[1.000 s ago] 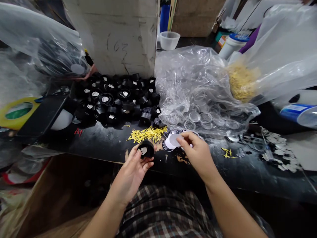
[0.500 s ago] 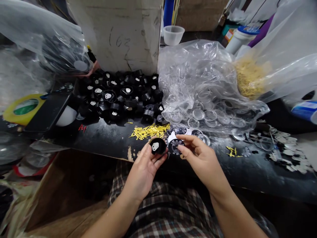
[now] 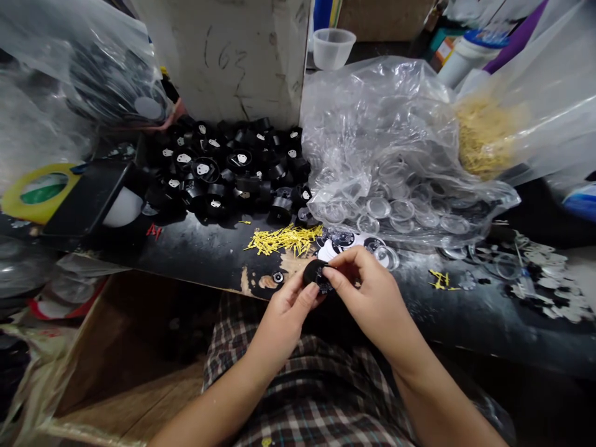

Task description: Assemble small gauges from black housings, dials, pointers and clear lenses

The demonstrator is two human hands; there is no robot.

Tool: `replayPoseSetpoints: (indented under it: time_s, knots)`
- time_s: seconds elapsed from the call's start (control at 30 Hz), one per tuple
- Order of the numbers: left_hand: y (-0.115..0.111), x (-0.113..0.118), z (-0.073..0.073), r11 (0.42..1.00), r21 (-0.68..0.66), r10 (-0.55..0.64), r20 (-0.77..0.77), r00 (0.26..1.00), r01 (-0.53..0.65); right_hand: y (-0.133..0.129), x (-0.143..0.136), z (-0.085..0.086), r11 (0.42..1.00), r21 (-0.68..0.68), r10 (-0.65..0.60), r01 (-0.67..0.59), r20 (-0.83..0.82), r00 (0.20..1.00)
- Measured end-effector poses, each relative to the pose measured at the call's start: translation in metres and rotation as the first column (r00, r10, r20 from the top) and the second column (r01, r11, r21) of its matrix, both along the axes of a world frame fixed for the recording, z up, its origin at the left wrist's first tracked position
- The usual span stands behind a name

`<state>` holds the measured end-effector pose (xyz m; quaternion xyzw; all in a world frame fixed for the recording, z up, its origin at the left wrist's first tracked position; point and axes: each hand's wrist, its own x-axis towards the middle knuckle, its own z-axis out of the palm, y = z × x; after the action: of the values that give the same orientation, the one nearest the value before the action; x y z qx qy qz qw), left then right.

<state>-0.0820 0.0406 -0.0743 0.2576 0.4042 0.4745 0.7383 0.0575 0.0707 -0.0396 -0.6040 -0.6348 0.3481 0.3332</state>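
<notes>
My left hand (image 3: pixel 291 307) is wrapped round a small round black housing (image 3: pixel 311 270), held above the table's front edge. My right hand (image 3: pixel 365 282) pinches a black printed dial disc (image 3: pixel 322 277), which lies against the housing's open face. The fingers of both hands almost meet at the two parts. Just beyond them lie a heap of yellow pointers (image 3: pixel 284 239) and an overlapping pile of white and black discs (image 3: pixel 328 251). Several more black housings (image 3: pixel 202 169) with pale metal plates are heaped at the back left.
A clear plastic bag of transparent rings (image 3: pixel 400 208) spreads across the back right. Pale flat pieces (image 3: pixel 554 282) lie at the far right. At the left are a yellow tape roll (image 3: pixel 13 200) and a black box (image 3: pixel 88 198). A clear tub (image 3: pixel 333 49) stands behind.
My right hand has brought the dial disc onto the housing, and my left hand has moved slightly right. A small ring-shaped spot on the table by the left hand is now uncovered.
</notes>
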Motion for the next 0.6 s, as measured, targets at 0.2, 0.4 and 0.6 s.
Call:
replayPoseSetpoints:
  time_s: [0.2, 0.4, 0.6]
  knots:
    - [-0.004, -0.003, -0.005, 0.998, -0.055, 0.011, 0.003, 1.0, -0.011, -0.007, 0.004, -0.003, 0.978, -0.162, 0.123, -0.133, -0.069, 0.99]
    - [-0.001, -0.022, -0.003, 0.988, -0.042, 0.147, -0.079, 0.986, -0.151, 0.023, 0.002, -0.012, 0.957, 0.08, 0.243, -0.278, 0.3, 0.922]
    - [0.002, -0.026, 0.003, 0.956, -0.085, 0.275, -0.061, 0.96, -0.279, 0.062, -0.013, -0.026, 0.897, 0.089, 0.226, -0.432, 0.749, 0.623]
